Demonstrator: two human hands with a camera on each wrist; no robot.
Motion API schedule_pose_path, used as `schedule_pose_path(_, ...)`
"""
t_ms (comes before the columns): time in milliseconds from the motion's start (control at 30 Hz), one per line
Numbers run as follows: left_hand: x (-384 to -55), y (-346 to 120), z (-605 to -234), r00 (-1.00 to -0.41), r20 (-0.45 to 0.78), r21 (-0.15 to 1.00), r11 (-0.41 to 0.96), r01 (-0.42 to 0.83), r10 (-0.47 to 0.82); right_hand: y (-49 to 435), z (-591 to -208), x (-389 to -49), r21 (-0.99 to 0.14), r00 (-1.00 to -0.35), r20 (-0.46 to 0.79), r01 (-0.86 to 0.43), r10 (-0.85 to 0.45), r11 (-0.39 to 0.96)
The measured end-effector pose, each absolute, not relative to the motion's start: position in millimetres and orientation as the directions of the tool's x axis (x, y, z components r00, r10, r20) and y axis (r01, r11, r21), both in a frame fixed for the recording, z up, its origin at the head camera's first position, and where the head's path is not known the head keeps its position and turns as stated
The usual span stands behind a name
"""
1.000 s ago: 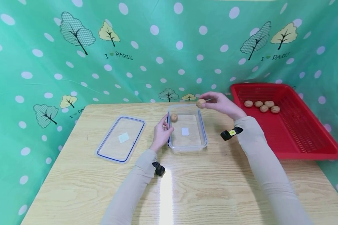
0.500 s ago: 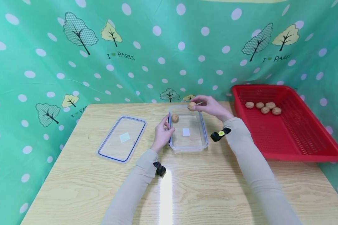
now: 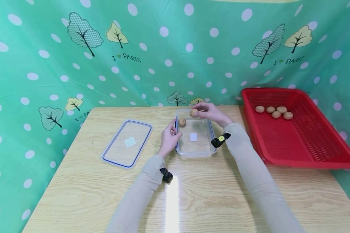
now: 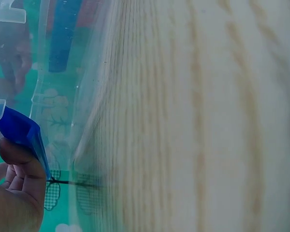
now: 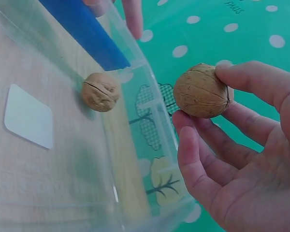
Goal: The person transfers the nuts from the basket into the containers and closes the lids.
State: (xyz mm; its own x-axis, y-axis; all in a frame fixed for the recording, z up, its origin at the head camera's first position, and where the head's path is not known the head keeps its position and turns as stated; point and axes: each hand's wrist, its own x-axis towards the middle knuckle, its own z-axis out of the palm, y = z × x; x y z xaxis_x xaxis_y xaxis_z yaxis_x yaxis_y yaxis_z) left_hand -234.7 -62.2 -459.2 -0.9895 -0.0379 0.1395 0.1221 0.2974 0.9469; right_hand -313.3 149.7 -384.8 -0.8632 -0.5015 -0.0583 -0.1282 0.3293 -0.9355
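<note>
A walnut is pinched between the thumb and fingers of my right hand, over the far end of a clear plastic food container. The right wrist view shows this walnut beside the container wall. Another walnut lies inside, in the far left corner, and a white square label shows on the container floor. My left hand grips the container's left side, thumb and fingers at the blue-edged locking flap.
A red plastic basket stands at the right with several walnuts in its far left part. Left of the container lies a clear lid with a blue seal. A green patterned cloth hangs behind the wooden table.
My right hand has moved left with its walnut, from beyond the container's far right corner to over its far end. My left hand has stayed at the container's side.
</note>
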Motion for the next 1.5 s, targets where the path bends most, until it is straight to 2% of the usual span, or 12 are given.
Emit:
schedule_pose_path(333,-234,-59,-460,-0.992,0.121,0.952,0.286,0.106,-0.036,142,-401,-318,-0.939,-0.871,-0.076,-0.101,-0.485,0.329)
schedule_pose_path(900,-235,-58,-463,-0.990,0.138,0.950,0.286,0.121,-0.038,124,-420,-318,-0.939,-0.927,-0.104,-0.028,-0.361,0.344)
schedule_pose_path(1500,-235,-62,-461,-0.989,0.146,0.957,0.259,0.132,-0.038,112,-424,-320,-0.855,-0.925,-0.159,-0.046,-0.345,0.517)
